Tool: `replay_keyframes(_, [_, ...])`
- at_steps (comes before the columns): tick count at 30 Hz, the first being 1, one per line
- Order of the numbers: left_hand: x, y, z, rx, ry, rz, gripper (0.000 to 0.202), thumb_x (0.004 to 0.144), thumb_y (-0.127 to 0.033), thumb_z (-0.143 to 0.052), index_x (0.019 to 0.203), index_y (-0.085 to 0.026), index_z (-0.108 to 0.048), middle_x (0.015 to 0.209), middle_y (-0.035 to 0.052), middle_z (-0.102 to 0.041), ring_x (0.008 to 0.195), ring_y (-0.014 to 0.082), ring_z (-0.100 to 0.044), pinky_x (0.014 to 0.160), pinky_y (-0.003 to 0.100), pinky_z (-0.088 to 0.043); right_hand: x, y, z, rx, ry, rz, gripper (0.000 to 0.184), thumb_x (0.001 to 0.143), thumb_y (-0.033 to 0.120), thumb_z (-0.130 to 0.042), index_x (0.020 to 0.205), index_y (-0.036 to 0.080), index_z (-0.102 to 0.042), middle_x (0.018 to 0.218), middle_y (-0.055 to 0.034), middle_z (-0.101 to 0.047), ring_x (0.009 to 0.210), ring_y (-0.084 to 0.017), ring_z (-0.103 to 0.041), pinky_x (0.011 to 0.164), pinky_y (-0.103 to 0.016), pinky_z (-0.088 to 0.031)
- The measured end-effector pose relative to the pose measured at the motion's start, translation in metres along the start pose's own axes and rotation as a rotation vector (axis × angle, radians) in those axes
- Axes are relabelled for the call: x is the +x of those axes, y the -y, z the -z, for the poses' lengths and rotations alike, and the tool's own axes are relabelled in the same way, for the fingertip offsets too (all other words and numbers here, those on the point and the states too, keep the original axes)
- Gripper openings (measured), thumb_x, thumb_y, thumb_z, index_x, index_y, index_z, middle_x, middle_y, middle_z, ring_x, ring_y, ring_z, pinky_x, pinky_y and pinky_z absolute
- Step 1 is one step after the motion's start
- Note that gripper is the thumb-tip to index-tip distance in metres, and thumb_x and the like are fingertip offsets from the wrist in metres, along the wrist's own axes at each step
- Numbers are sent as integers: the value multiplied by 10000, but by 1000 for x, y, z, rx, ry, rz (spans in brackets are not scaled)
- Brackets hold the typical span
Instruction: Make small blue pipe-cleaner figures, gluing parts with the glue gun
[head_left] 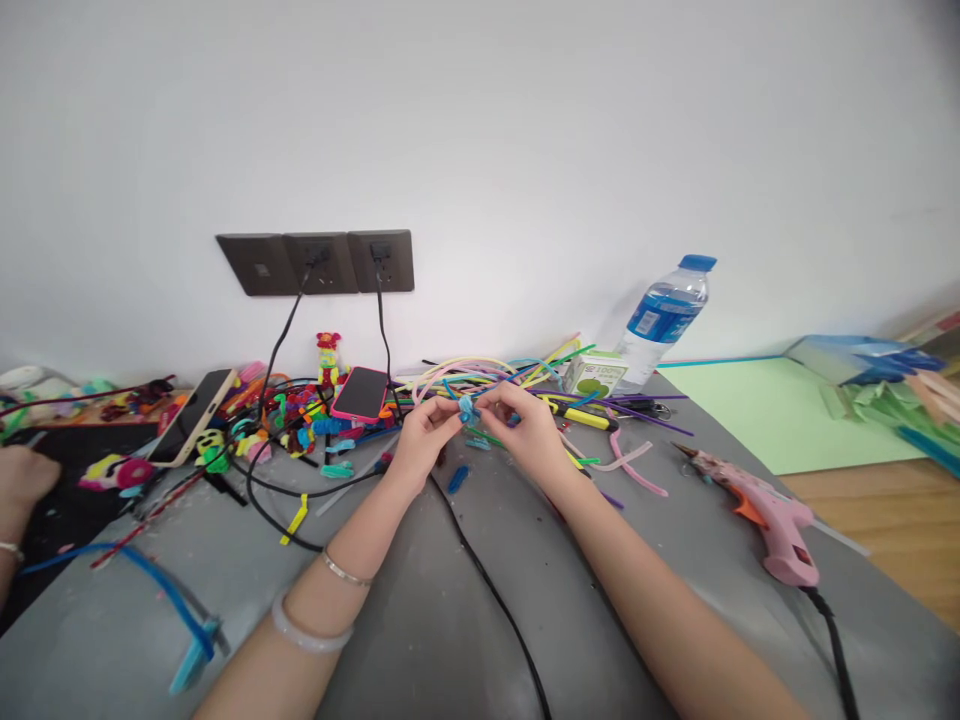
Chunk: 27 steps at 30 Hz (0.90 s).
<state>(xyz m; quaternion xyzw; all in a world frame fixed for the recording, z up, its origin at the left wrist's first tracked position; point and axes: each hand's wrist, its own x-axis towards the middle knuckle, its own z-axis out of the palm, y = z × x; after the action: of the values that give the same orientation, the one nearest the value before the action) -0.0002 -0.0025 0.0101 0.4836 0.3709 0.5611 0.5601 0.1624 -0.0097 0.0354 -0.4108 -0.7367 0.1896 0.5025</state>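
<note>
head view: two bare hands meet over a grey table (405, 630); places here go by the water bottle (664, 325). the light-blue fuzzy piece (466, 406) is left of the water bottle & a bit nearer, held up btwn the hands. left hand (420, 447): thumb + index clamped on its left side. right hand (529, 430): thumb + index tips closed on its right side; exact contact pts too small to tell.

the fuzzy stems (637, 472) lie in a loose heap left of & in front of the water bottle, as does the dark-blue piece (458, 478), nearer & apart from the hands. the pink glue gun (772, 520) is right of the water bottle & nearer; can't tell if hot. far left of the water bottle, another person's hand (26, 485).

for good work, prob best: steady w/ left, small turns w/ right, light pinch so the fuzz doesn't flatten, forearms braced. the piece is tiny; a slip could lose it in the heap. mind the nozzle.
</note>
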Motion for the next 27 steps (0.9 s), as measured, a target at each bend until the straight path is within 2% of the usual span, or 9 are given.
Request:
replay_keyframes(5, [-1,1,-2,-63,-1,43,252,646,-322,-826,790,-164,-692,752,-3,-660,693,109,-575,671,224,-452,-2,0,-4,34,-10,-28,103,797,116,-560,823,195,-621,743,-5,-622,576,-124,-485,558,-249,-404])
replay_keyframes(11, [-3,-6,-10,-277,-37,161,274,595,-279,-830,784,-165,-669,736,-12,-656,688,110,-596,659,230,-480,-1,2,-1,82,-11,-54,98,833,153,-553,882,189,-630,698,8,-584,577,-122,-473,561,-248,-398])
replay_keyframes(17, [-2,-10,-11,-379,-32,252,281,586,-242,-822,793,-160,-650,729,-4,-677,655,106,-612,661,240,-488,1,-2,1,145,22,-1,109,826,165,-593,916,196,-646,742,-2,-578,614,-129,-492,581,-259,-414])
replay_keyframes(27, [-2,-4,-8,-411,5,234,305,579,-257,-864,796,-155,-676,755,2,-690,675,102,-621,693,248,-487,1,-5,2,149,37,5,60,832,202,-630,888,199,-652,756,-8,-580,601,-127,-469,578,-265,-418])
